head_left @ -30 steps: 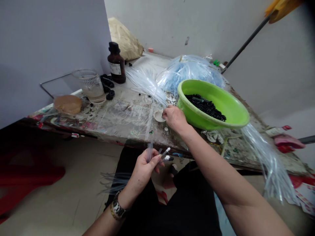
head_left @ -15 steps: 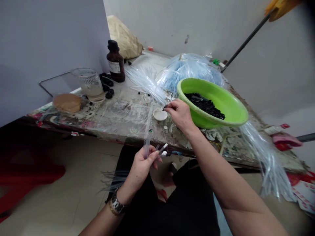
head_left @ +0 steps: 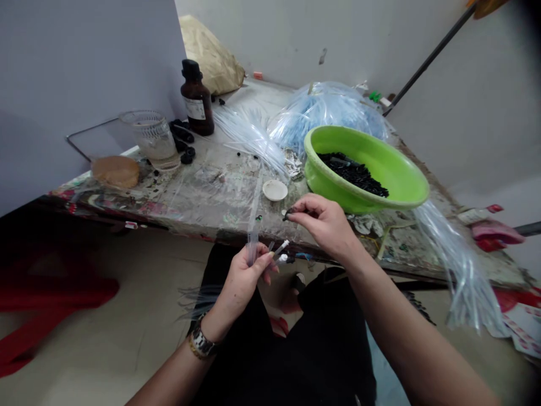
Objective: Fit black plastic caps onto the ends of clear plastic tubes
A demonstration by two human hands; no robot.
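Note:
My left hand (head_left: 249,270) is closed around several clear plastic tubes (head_left: 252,239), just off the table's front edge. Two of the short ends by my thumb carry white tips (head_left: 284,257). My right hand (head_left: 323,223) pinches a small black piece (head_left: 288,215) between thumb and fingertips, above the front of the table; its exact kind cannot be made out. Behind that hand lies a small white dish (head_left: 274,190). A green basin (head_left: 406,194) to its right holds many small black pieces (head_left: 353,173).
Bundles of clear tubing (head_left: 327,113) lie at the back, and another bundle (head_left: 460,270) hangs over the right front edge. On the left stand a brown bottle (head_left: 197,104), a glass jar (head_left: 154,144) and a tan, round-looking object (head_left: 115,171). The worn table (head_left: 198,197) ends just before my knees.
My right hand has moved from the white dish toward me and my left hand, still pinching the small black piece. The left hand keeps its hold on the tubes.

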